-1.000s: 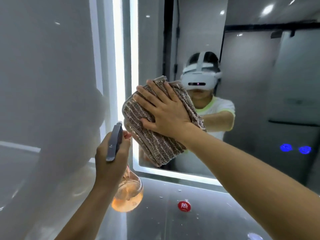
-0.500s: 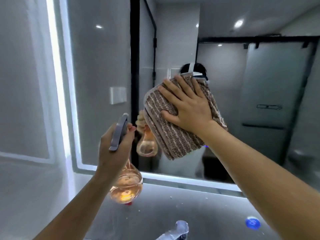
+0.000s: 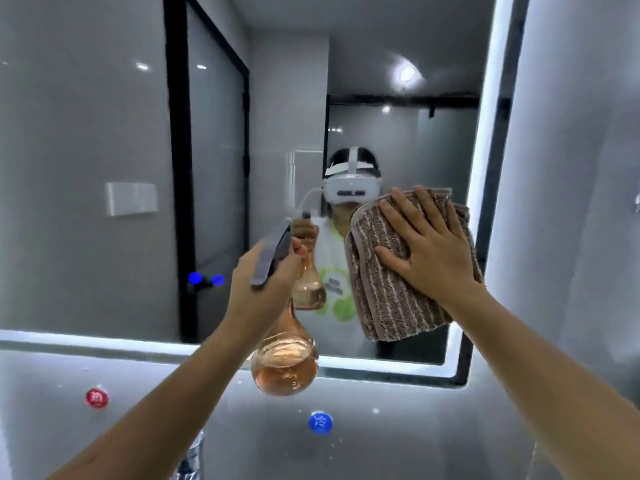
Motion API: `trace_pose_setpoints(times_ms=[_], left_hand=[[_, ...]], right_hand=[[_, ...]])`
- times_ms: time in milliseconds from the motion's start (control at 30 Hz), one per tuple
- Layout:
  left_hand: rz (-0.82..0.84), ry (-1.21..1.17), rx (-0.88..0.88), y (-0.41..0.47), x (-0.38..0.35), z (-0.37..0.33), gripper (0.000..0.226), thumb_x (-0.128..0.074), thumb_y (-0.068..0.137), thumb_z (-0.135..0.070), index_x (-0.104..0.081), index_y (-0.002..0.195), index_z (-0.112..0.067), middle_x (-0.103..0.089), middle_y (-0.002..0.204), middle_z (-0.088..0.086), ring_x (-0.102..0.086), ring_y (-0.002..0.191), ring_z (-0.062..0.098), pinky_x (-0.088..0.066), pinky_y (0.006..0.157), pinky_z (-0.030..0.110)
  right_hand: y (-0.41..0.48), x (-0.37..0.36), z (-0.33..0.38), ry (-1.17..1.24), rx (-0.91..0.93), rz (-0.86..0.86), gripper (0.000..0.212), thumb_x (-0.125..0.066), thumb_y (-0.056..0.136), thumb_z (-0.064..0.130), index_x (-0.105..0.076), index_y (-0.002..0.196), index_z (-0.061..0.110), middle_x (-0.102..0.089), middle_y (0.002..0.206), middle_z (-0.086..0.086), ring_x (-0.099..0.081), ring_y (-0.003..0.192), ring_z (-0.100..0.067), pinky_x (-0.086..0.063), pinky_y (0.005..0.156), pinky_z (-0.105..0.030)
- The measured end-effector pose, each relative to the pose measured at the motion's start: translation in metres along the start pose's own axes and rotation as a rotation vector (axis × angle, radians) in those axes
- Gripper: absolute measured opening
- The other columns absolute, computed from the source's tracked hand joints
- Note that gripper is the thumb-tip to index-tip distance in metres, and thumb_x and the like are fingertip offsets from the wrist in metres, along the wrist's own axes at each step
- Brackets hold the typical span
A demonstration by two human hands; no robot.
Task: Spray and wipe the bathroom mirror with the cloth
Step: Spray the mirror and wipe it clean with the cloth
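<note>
The bathroom mirror [image 3: 104, 133] with a lit white border fills most of the view. My right hand [image 3: 429, 251] lies flat, fingers spread, on a folded brown striped cloth [image 3: 391, 299] and presses it against the glass near the mirror's lower right corner. My left hand [image 3: 263, 282] grips the neck of a clear spray bottle [image 3: 284, 365] with peach liquid and a grey trigger head, held in front of the lower middle of the mirror. The reflection shows a person with a white headset, the bottle and the cloth.
Below the mirror a grey wall carries a red round sticker [image 3: 97, 398] and a blue round sticker [image 3: 320, 423]. A chrome tap top [image 3: 190, 459] shows at the bottom edge. A grey tiled wall [image 3: 571, 168] runs to the right of the mirror.
My right hand has slid the cloth across the glass from the mirror's left edge towards its right side. My left hand has followed with the bottle, and my view has turned right.
</note>
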State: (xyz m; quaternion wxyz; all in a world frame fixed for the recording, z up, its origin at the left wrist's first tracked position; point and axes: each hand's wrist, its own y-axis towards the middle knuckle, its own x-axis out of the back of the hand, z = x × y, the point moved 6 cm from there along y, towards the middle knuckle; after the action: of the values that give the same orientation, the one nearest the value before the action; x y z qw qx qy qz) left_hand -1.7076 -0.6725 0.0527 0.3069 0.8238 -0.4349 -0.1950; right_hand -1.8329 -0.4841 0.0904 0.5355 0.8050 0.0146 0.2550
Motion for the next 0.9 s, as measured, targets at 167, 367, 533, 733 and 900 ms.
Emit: trace_pose_setpoints(times_ms=[167, 367, 533, 733, 900], left_hand=[[0.077, -0.003, -0.037, -0.002, -0.033, -0.010, 0.017, -0.055, 0.079, -0.015, -0.065, 0.069, -0.023, -0.065, 0.069, -0.006, -0.056, 0.065, 0.008, -0.045, 0.060, 0.023], [0.055, 0.032, -0.055, 0.012, -0.034, -0.007, 0.012, -0.053, 0.078, -0.019, -0.061, 0.069, -0.018, -0.058, 0.067, 0.002, -0.050, 0.064, 0.014, -0.040, 0.061, 0.032], [0.087, -0.015, -0.056, 0.035, -0.040, -0.008, 0.022, -0.053, 0.085, -0.006, -0.057, 0.065, -0.014, -0.053, 0.061, 0.003, -0.044, 0.060, 0.019, -0.035, 0.056, 0.032], [0.086, -0.231, 0.057, 0.094, -0.053, -0.026, 0.031, -0.056, 0.082, -0.001, -0.067, 0.058, -0.017, -0.066, 0.056, -0.003, -0.063, 0.076, 0.027, -0.052, 0.073, 0.038], [0.117, -0.246, -0.025, 0.129, -0.038, -0.052, 0.016, -0.057, 0.071, -0.014, -0.072, 0.065, -0.018, -0.069, 0.074, 0.010, -0.062, 0.083, 0.033, -0.049, 0.088, 0.053]], right_hand=[[-0.001, -0.002, -0.002, 0.032, 0.005, -0.038, 0.068, -0.031, 0.085, 0.059, -0.025, 0.144, 0.026, -0.025, 0.151, 0.002, -0.010, 0.140, -0.018, 0.005, 0.113, -0.037], [0.006, -0.004, 0.005, 0.045, -0.047, -0.084, 0.069, -0.031, 0.084, 0.060, -0.024, 0.144, 0.026, -0.026, 0.151, 0.001, -0.011, 0.139, -0.018, 0.006, 0.112, -0.037], [0.036, 0.008, 0.005, 0.069, -0.114, -0.115, 0.071, -0.029, 0.084, 0.061, -0.021, 0.145, 0.027, -0.022, 0.153, 0.002, -0.007, 0.140, -0.015, 0.009, 0.111, -0.035], [0.099, 0.032, -0.010, 0.006, -0.125, -0.139, 0.071, -0.014, 0.082, 0.066, 0.008, 0.143, 0.037, 0.008, 0.154, 0.013, 0.018, 0.139, -0.010, 0.027, 0.104, -0.030], [0.139, 0.050, -0.018, -0.006, -0.102, -0.148, 0.071, -0.014, 0.082, 0.066, 0.009, 0.144, 0.038, 0.013, 0.153, 0.015, 0.021, 0.138, -0.009, 0.023, 0.106, -0.032]])
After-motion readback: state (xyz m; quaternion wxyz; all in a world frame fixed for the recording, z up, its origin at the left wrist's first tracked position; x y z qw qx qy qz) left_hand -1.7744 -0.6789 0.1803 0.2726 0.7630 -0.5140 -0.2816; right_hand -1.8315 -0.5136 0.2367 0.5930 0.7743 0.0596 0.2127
